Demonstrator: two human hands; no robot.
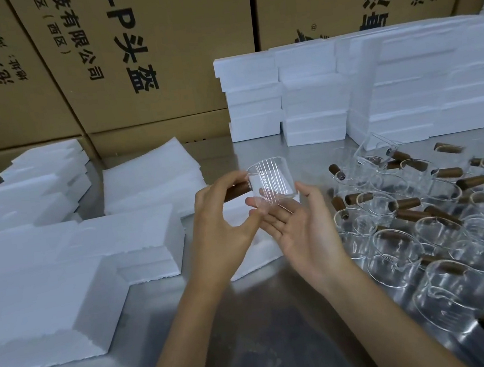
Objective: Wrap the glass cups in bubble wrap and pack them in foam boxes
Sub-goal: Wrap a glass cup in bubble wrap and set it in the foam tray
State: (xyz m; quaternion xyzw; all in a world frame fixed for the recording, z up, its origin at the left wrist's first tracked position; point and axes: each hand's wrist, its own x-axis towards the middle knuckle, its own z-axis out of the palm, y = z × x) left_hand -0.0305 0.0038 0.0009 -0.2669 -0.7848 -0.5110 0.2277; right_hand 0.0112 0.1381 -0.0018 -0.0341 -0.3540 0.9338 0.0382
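**Glass cup held above the bench, printed cartons behind**

Large brown cartons (136, 56) are stacked behind the far edge of the bench (266, 331). Black Chinese writing is printed on them, turned sideways or upside down. On the middle carton "有限公司", "(西区)" and the bigger "P头盔" can be read. The characters on the other cartons are cut by the picture edge and are not read with certainty.

A clear glass cup (271, 183) with thin vertical lines and a brown wooden handle (237, 190) is held in the air above the middle of the bench. The handle is pinched by the left hand (222, 231): the fingers are curled over it from above, and the thumb is bent below toward the cup's base. The right hand (303, 230) is kept open, palm up, with straight relaxed fingers; the bottom of the cup is touched by its fingertips (255, 203), which are seen through the glass.

Under the hands a white foam box (252, 260) is lying on the bench. Flat foam pieces (50, 283) are laid at the left edge, and a stack of white wrap sheets (152, 175) is placed behind them. Closed foam boxes (315, 96) are piled along the far edge. Many more glass cups (436, 233) with brown handles are crowded at the right edge.
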